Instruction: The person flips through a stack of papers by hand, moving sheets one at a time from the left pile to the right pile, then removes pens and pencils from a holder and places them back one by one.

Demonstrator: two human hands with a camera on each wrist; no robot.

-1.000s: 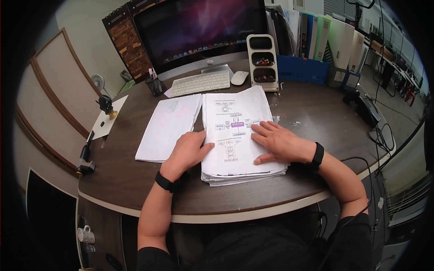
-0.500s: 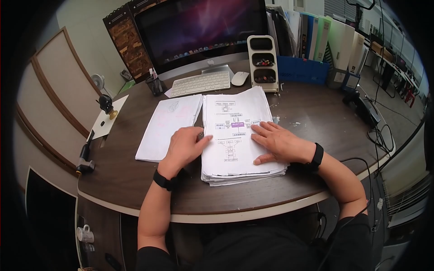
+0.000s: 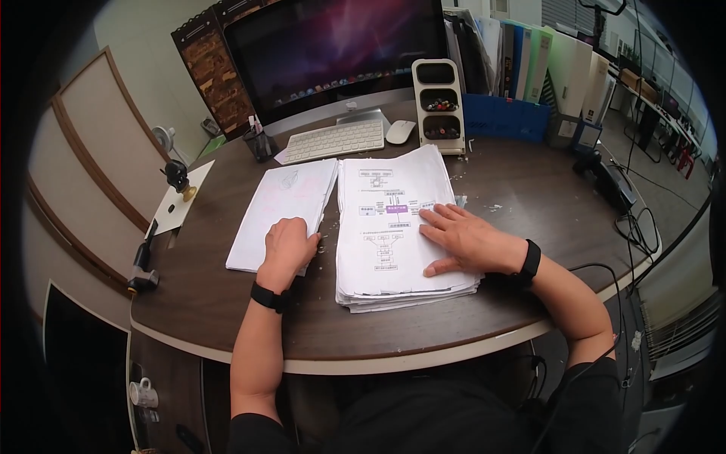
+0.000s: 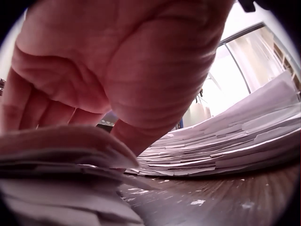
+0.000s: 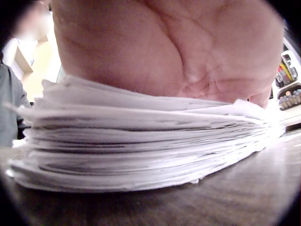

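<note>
My left hand (image 3: 286, 246) is at the lower right edge of a left pile of white paper (image 3: 253, 219) that bears faint marks. Its fingers bend down over the pile, and its thumb points down by the pile's right edge; the fingertips are hidden. In the left wrist view the palm arches above the loose sheet edges. Spread flat, my right hand (image 3: 467, 240) rests on the right side of a thicker paper stack (image 3: 386, 284), whose top page is printed with diagrams and a purple box. The right wrist view shows the palm on the stack's uneven layers.
Behind the papers are a keyboard (image 3: 333, 141), a mouse (image 3: 400, 132), a monitor (image 3: 340, 53) and a pale holder (image 3: 440, 140) with small items. A pen cup (image 3: 261, 144) stands at left, a desk phone (image 3: 605, 178) at right. Paper scraps lie on the desk.
My left hand has left the left edge of the printed stack and moved left and down to the other pile. My right hand has kept its place on the printed stack.
</note>
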